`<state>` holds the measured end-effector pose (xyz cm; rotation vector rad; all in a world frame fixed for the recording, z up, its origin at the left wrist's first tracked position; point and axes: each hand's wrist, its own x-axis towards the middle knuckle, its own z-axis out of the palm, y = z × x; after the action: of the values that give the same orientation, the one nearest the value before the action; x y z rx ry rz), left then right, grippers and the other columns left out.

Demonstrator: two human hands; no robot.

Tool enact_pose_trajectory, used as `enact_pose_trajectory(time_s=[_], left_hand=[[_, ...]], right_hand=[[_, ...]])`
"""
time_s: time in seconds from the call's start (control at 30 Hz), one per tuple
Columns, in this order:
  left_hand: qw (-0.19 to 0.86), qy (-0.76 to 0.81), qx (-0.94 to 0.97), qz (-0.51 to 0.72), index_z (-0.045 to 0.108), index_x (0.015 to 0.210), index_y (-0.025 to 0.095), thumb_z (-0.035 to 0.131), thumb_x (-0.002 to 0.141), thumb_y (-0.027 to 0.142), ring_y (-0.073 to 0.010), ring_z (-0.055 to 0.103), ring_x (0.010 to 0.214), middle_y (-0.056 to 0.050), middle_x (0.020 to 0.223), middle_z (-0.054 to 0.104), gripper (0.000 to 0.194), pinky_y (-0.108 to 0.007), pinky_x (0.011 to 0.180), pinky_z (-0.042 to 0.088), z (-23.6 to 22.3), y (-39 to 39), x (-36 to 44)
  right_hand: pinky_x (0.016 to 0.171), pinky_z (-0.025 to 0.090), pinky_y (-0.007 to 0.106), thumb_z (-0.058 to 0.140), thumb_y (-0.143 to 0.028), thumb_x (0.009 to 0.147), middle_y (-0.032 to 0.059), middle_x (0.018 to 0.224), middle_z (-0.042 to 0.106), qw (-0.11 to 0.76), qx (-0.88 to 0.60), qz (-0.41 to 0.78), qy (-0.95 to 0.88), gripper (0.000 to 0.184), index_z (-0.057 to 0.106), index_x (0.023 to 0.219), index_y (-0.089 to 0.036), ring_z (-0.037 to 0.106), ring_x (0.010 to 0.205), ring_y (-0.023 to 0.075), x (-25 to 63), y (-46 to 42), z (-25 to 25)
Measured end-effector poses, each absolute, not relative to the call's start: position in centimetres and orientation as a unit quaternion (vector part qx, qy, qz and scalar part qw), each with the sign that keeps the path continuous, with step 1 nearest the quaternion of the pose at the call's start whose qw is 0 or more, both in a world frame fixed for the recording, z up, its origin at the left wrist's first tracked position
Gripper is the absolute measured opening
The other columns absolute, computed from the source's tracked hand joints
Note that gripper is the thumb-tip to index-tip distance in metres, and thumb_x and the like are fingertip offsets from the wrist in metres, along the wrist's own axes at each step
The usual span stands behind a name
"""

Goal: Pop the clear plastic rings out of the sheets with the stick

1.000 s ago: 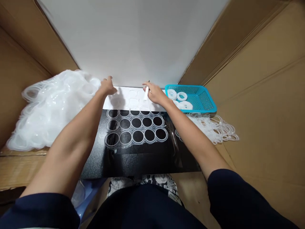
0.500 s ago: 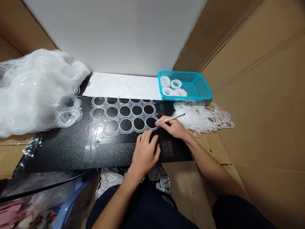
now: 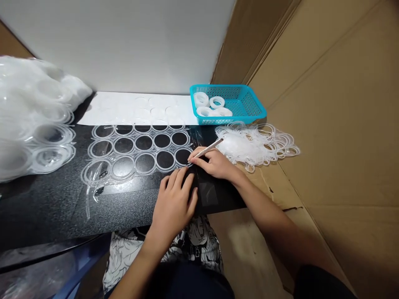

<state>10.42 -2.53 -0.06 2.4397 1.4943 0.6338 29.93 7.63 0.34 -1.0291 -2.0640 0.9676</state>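
Observation:
A clear plastic sheet of joined rings (image 3: 137, 149) lies on a black board (image 3: 56, 203). My right hand (image 3: 215, 162) pinches a thin white stick tool (image 3: 206, 150), with its tip at the lower right ring of the sheet. My left hand (image 3: 174, 203) rests flat on the board just below that corner, fingers stretched out and close together.
A teal basket (image 3: 246, 104) with white rolls stands at the back right. Loose clear rings (image 3: 258, 145) are piled beside it. A heap of clear plastic sheets (image 3: 31, 120) fills the left. White paper (image 3: 124, 110) lies behind the board. Cardboard walls stand on both sides.
Both hands came back from the far white paper to the sheet's near right corner. Over the last half second they barely shifted, while the view turned right.

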Motion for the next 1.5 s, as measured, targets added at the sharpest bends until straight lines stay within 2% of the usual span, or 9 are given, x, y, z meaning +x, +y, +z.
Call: enact_pose_trajectory(time_s=[0.2, 0.33, 0.47, 0.57, 0.73, 0.97, 1.23, 1.37, 1.5], left_hand=[[0.089, 0.514, 0.826, 0.215, 0.058, 0.135, 0.024, 0.049, 0.102, 0.03, -0.0356, 0.054, 0.136, -0.016, 0.15, 0.058, 0.035, -0.056, 0.108, 0.044, -0.2, -2.4, 10.6], [0.089, 0.521, 0.823, 0.208, 0.056, 0.138, 0.023, 0.05, 0.102, 0.033, -0.0358, 0.055, 0.135, -0.016, 0.148, 0.059, 0.039, -0.057, 0.107, 0.044, -0.3, -2.2, 10.8], [0.089, 0.523, 0.822, 0.207, 0.051, 0.143, 0.021, 0.049, 0.102, 0.034, -0.0353, 0.054, 0.136, -0.017, 0.151, 0.056, 0.043, -0.057, 0.107, 0.044, -0.3, -1.9, 10.8], [0.098, 0.523, 0.82, 0.21, 0.052, 0.141, 0.021, 0.05, 0.101, 0.033, -0.0344, 0.054, 0.136, -0.016, 0.15, 0.058, 0.041, -0.057, 0.107, 0.045, -0.2, -1.9, 10.7], [0.1, 0.52, 0.818, 0.226, 0.057, 0.137, 0.023, 0.052, 0.101, 0.032, -0.0348, 0.056, 0.135, -0.017, 0.147, 0.06, 0.037, -0.057, 0.106, 0.046, -0.2, -2.0, 10.6], [0.097, 0.518, 0.818, 0.228, 0.056, 0.138, 0.021, 0.051, 0.102, 0.032, -0.0346, 0.054, 0.137, -0.016, 0.149, 0.059, 0.038, -0.056, 0.107, 0.046, -0.5, -2.2, 10.5], [0.093, 0.516, 0.818, 0.237, 0.056, 0.138, 0.024, 0.051, 0.102, 0.033, -0.0348, 0.056, 0.135, -0.015, 0.151, 0.058, 0.038, -0.057, 0.106, 0.047, -0.5, -2.3, 10.5], [0.088, 0.515, 0.821, 0.23, 0.056, 0.138, 0.022, 0.05, 0.102, 0.033, -0.0347, 0.055, 0.135, -0.014, 0.152, 0.057, 0.038, -0.057, 0.106, 0.047, -0.6, -2.2, 10.4], [0.091, 0.511, 0.824, 0.228, 0.056, 0.137, 0.021, 0.05, 0.103, 0.032, -0.0344, 0.054, 0.135, -0.014, 0.15, 0.058, 0.037, -0.055, 0.106, 0.047, -0.5, -2.2, 10.3]], right_hand=[[0.097, 0.055, 0.039, 0.058, -0.029, 0.102, 0.0054, 0.105, 0.077, 0.313, -0.389, 0.338, -0.798, 0.019, 0.075, 0.099, -0.021, 0.072, 0.1, 0.0205, 29.7, 7.5, 0.6], [0.096, 0.056, 0.038, 0.055, -0.027, 0.104, 0.0058, 0.109, 0.078, 0.29, -0.362, 0.288, -0.838, 0.02, 0.075, 0.108, -0.022, 0.072, 0.103, 0.0203, 29.9, 7.2, 0.5], [0.099, 0.056, 0.041, 0.048, -0.022, 0.107, 0.0116, 0.129, 0.075, 0.267, -0.275, 0.165, -0.909, 0.03, 0.071, 0.127, -0.019, 0.071, 0.116, 0.0235, 30.0, 6.8, 0.0], [0.092, 0.054, 0.044, 0.046, -0.021, 0.107, 0.016, 0.137, 0.071, 0.219, -0.284, 0.055, -0.932, 0.034, 0.07, 0.131, -0.017, 0.071, 0.11, 0.0265, 29.7, 6.9, 0.2], [0.083, 0.045, 0.041, 0.047, -0.018, 0.107, 0.0124, 0.139, 0.071, 0.157, -0.324, -0.047, -0.932, 0.033, 0.071, 0.129, -0.02, 0.069, 0.105, 0.0258, 28.5, 9.3, 2.3], [0.084, 0.036, 0.038, 0.049, -0.017, 0.105, 0.0041, 0.122, 0.079, 0.128, -0.374, -0.041, -0.918, 0.033, 0.072, 0.127, -0.024, 0.067, 0.103, 0.0235, 26.3, 16.4, 5.0], [0.083, 0.034, 0.038, 0.04, -0.025, 0.108, 0.0096, 0.099, 0.079, 0.115, -0.481, -0.089, -0.865, 0.037, 0.075, 0.12, -0.022, 0.066, 0.088, 0.0238, 23.7, 19.5, 4.8], [0.084, 0.037, 0.039, 0.038, -0.03, 0.11, 0.0085, 0.1, 0.08, 0.126, -0.487, -0.069, -0.862, 0.039, 0.075, 0.121, -0.023, 0.068, 0.087, 0.0236, 23.1, 19.5, 4.9], [0.091, 0.044, 0.04, 0.043, -0.033, 0.11, 0.0075, 0.11, 0.08, 0.163, -0.445, -0.004, -0.881, 0.036, 0.076, 0.12, -0.023, 0.071, 0.097, 0.0242, 23.2, 18.3, 5.7]])
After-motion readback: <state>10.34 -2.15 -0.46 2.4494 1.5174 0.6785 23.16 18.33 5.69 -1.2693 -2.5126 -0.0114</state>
